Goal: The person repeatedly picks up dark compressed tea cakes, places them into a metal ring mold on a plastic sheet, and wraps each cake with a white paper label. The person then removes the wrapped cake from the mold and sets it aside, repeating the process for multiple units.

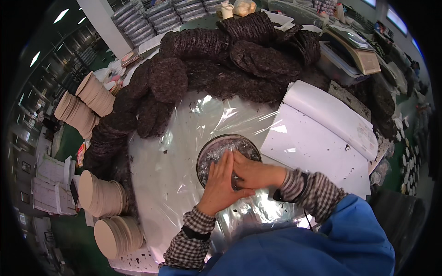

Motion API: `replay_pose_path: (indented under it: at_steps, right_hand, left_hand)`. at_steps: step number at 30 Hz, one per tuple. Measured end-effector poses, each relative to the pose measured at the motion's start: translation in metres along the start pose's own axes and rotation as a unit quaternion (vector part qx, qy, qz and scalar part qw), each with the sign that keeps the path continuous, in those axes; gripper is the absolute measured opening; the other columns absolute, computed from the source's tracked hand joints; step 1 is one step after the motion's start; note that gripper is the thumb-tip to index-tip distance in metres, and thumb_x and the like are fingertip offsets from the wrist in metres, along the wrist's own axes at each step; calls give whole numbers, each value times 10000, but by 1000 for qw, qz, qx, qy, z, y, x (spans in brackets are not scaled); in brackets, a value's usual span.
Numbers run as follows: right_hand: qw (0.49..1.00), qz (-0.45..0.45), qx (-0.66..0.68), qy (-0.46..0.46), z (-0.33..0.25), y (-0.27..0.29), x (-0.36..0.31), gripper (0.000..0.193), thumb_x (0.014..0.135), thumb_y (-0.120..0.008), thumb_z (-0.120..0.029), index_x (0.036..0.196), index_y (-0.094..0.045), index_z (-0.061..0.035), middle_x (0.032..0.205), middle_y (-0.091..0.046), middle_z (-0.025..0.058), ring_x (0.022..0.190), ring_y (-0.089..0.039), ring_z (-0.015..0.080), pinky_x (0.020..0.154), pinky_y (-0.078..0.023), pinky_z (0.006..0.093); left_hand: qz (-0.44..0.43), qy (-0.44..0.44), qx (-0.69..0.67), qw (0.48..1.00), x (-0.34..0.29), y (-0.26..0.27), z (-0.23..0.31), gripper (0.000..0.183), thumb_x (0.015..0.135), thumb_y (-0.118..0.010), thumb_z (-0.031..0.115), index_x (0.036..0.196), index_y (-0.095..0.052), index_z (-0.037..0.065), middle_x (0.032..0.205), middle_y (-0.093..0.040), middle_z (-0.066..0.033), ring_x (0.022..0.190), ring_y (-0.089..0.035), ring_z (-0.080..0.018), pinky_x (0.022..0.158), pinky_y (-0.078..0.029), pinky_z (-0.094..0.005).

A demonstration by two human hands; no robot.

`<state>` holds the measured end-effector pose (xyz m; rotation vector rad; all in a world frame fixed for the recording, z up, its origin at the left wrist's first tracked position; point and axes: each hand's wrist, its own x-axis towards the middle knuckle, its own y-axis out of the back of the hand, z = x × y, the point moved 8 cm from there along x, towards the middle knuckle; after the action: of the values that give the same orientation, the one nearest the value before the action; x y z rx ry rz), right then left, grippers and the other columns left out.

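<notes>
A round ring-rimmed form (199,158) lies in front of me, with crinkled clear plastic film (248,149) bunched over dark material inside it. My left hand (218,186) rests on the film with its fingers stretched out and its thumb reaching to the right. Against it, my right hand (258,174) bends its fingers down into the film over the form. Its fingertips are partly hidden, and it appears closed on the film. A wide clear plastic sheet (170,161) spreads over the table around the form.
Dark, rough dried discs (264,60), like seaweed cakes, are heaped along the far and left sides. Pale round cardboard discs stand in stacks (103,193) at the left. A white sheet roll (331,119), a plastic tub (338,60) and a scale (354,46) are at the right.
</notes>
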<state>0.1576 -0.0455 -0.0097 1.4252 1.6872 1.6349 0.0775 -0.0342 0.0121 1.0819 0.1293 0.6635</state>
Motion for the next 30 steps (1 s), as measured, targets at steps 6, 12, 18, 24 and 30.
replay_pose_path:
  at_steps: [6,12,18,24,30]
  right_hand:
    - [916,39,294,-271,97,135,-68,379,992,-563,-291,1287,-595,-54,1189,-677,132,1047,-645,234,912,-499,335]
    - [667,-100,-296,-677,236,174,-420,1012,809,-702,-549,1558,-178,-115,1606,-163,186,1427,-153,523,1040,-161,772]
    - [872,-10,-269,-409,213,186,-445,589,782,-717,-97,1306,-453,-49,1525,-335,159,1402,-316,391,1181,-274,467]
    - [906,-61,-320,-271,180,184,-470,377,829,-603,-25,1198,-534,8,1498,-399,161,1395,-335,418,1133,-330,521]
    - [816,136,-187,-529,225,197,-502,132,915,-575,-57,1043,-569,-24,1162,-605,192,1094,-583,362,901,-482,427]
  left_hand:
    - [21,-18,89,996,32,-12,-27,381,878,-658,318,1078,-598,0,1011,-672,-138,988,-622,-313,898,-471,-442]
    - [75,-76,167,980,49,-20,-12,536,797,-665,139,1323,-563,156,821,-609,-69,811,-612,-262,682,-522,-394]
    - [-171,13,-93,981,33,-4,2,895,734,-818,339,1491,-374,164,1500,-273,-193,1358,-309,-397,1100,-307,-484]
    - [-232,-46,-98,967,30,-6,-4,738,770,-806,293,1418,-473,177,1582,-260,-192,1411,-307,-410,1156,-206,-534]
    - [-55,-2,16,998,35,-1,-10,386,850,-712,248,1205,-614,133,1155,-643,-116,1069,-597,-315,928,-484,-405]
